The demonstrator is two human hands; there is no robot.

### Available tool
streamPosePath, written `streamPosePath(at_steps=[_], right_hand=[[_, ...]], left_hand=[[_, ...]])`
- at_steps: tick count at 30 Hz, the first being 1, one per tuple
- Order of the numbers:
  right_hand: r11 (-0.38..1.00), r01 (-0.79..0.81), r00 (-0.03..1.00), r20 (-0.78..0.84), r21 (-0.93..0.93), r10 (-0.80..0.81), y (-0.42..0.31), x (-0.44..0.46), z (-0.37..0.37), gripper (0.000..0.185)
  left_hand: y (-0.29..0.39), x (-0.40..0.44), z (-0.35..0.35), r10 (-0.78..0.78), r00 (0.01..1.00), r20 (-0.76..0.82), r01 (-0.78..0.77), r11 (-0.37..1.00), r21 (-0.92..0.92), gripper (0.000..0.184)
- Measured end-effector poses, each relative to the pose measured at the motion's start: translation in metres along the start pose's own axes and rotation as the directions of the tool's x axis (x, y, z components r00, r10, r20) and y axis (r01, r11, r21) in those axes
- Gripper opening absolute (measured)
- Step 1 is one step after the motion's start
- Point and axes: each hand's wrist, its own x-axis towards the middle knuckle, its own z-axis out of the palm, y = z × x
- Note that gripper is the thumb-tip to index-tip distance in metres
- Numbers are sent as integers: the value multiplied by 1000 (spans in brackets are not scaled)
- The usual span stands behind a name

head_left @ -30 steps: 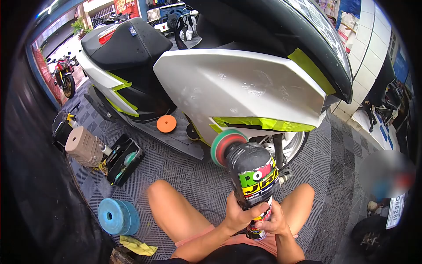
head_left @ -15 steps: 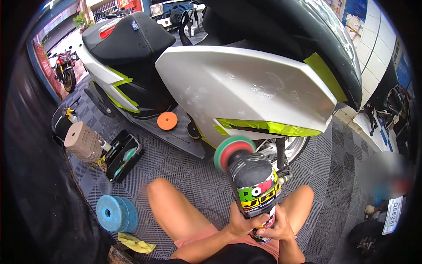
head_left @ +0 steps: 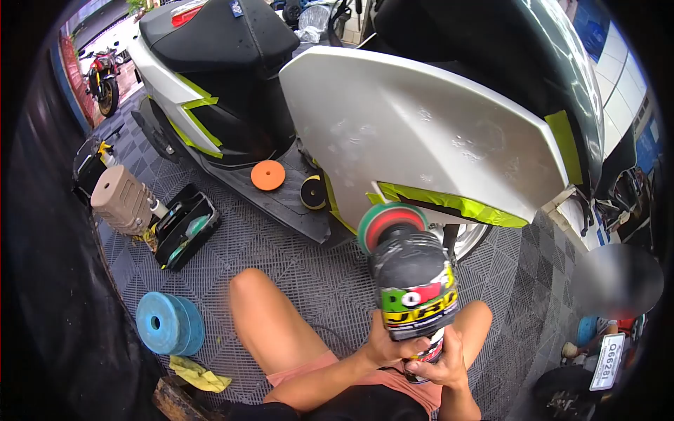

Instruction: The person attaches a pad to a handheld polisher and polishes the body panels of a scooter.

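Both my hands grip a black power polisher (head_left: 414, 270) with bright stickers, held over my lap. My left hand (head_left: 393, 344) wraps the handle just below the stickered body, and my right hand (head_left: 442, 361) closes round the lower handle. A round green-and-red pad (head_left: 393, 224) on the polisher's head points at the scooter. It overlaps the lower edge of the silver scooter panel (head_left: 393, 119); whether they touch, I cannot tell. White smears mark the panel, and yellow-green masking tape (head_left: 456, 203) lines its lower edge.
An orange pad (head_left: 268, 184) and a black pad with a yellow edge (head_left: 307, 193) lie on the scooter's footboard. At left are a black caddy (head_left: 200, 235), a beige stool (head_left: 119, 200), a blue stool (head_left: 189, 326) and a yellow cloth (head_left: 200, 375). A number plate (head_left: 607, 361) shows at right.
The view has shifted, so the scooter panel appears farther right and the blue stool farther left. The polisher appears slightly right, its pad higher in view. Both hands keep their grip.
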Motion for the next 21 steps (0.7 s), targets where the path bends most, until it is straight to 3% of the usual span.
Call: streamPosePath(at_steps=[4,5,13,17,21], right_hand=[[963,-43,998,-30,266,53,15,-5,5,70],[933,-67,996,-24,353,81,19,-7,5,68],[974,-102,992,-50,203,114,-2,-8,0,64],[973,-144,989,2,180,146,7,-25,0,67],[996,-75,997,1,45,75,5,-31,-2,74]], left_hand=[[23,8,14,-31,998,57,13,955,297,52],[22,8,14,-20,999,43,8,966,260,51],[11,3,21,46,999,-12,-45,997,59,43],[0,-11,16,-26,998,-49,28,999,46,43],[-13,-20,8,-59,998,-1,59,997,47,49]])
